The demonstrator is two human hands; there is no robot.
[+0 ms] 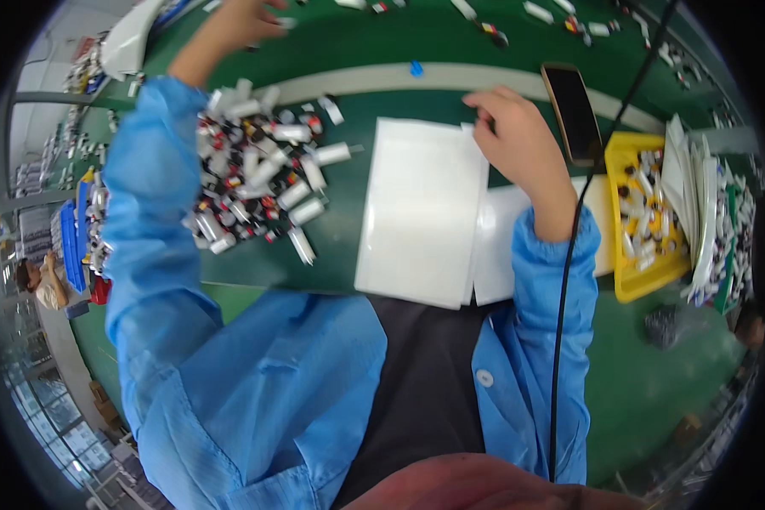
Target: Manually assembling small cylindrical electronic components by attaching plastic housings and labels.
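My left hand (236, 27) reaches to the far left, slightly blurred and partly cut by the top edge. Its visible fingers are apart, close to a small white piece (286, 23) on the green surface. Nearer to me, beside my left sleeve, lies a heap of small white cylinders (268, 170) with black, red and yellow bits among them. My right hand (518, 136) hovers at the upper right corner of a stack of white sheets (421, 212). Its fingers are loosely bent, thumb and forefinger apart, with nothing seen between them. More white sheets (497, 242) lie under my right forearm.
A phone (572, 115) lies right of my right hand. Beyond it, a yellow tray (625, 285) holds several small white pieces. A black cable (567, 280) hangs across the right side. A small blue piece (416, 68) sits on the pale strip (348, 83). Blue bins (72, 246) stand far left.
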